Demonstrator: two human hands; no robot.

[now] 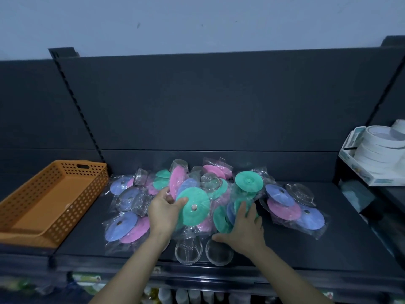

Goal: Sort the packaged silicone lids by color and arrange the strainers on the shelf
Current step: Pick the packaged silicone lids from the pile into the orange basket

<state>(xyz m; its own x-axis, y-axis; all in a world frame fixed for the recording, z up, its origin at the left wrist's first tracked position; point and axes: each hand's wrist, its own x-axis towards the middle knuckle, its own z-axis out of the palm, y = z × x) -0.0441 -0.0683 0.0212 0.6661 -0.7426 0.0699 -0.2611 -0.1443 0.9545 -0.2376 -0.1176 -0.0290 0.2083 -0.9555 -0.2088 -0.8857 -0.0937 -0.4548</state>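
While a pile of bagged lids (282, 207) in green, pink and blue lies unsorted on the dark shelf (306, 249), a person's left hand (163, 210) pinches the rim of a green lid (194, 207) between thumb and fingers, its face tilted up, apparently to check the colour before it joins a group. The right hand (245, 227) lies palm-down, fingers spread flat on more green lids (220, 218) just right of the held one. This looks like a way to hold a green group together and stop the slippery bags sliding. Two mesh strainers (188, 251) sit just below both wrists at the shelf's front edge; others are buried in the pile beyond the fingertips. Well to the left of the left hand stands an orange basket (74, 211), its perforated floor in plain view — a likely home for sorted goods. Far right of the right hand, a white box (355, 170) holds a stack of white round rims (379, 150).
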